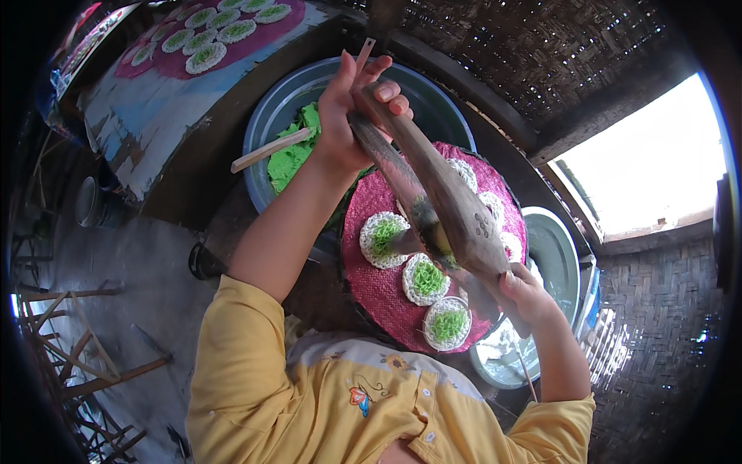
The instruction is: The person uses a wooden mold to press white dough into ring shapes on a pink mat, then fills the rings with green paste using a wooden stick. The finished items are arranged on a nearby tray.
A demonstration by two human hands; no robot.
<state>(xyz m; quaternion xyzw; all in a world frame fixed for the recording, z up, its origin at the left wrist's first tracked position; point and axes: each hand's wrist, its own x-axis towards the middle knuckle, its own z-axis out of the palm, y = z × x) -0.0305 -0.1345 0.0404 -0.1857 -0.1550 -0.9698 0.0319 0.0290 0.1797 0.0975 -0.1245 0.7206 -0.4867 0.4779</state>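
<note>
Both hands hold a worn wooden press (471, 224) with two long bars, tilted over a round pink woven tray (369, 298). My left hand (352, 116) is closed around the far end of the bars, some fingers partly raised. A flat pale stick (365, 56) sticks out beyond it; whether I hold it cannot be told. At the near right end, my right hand (533, 294) grips the press, thumb on top. On the tray lie several round white noodle-like cakes, some with green strands, such as this cake (426, 279). The press hides the tray's middle.
A large blue-grey basin (267, 100) beyond my left arm holds green dough (290, 162) and a wooden paddle (270, 151). A pale green basin (568, 255) with white dough (502, 348) stands right. More cakes (206, 58) lie on pink mats at far left.
</note>
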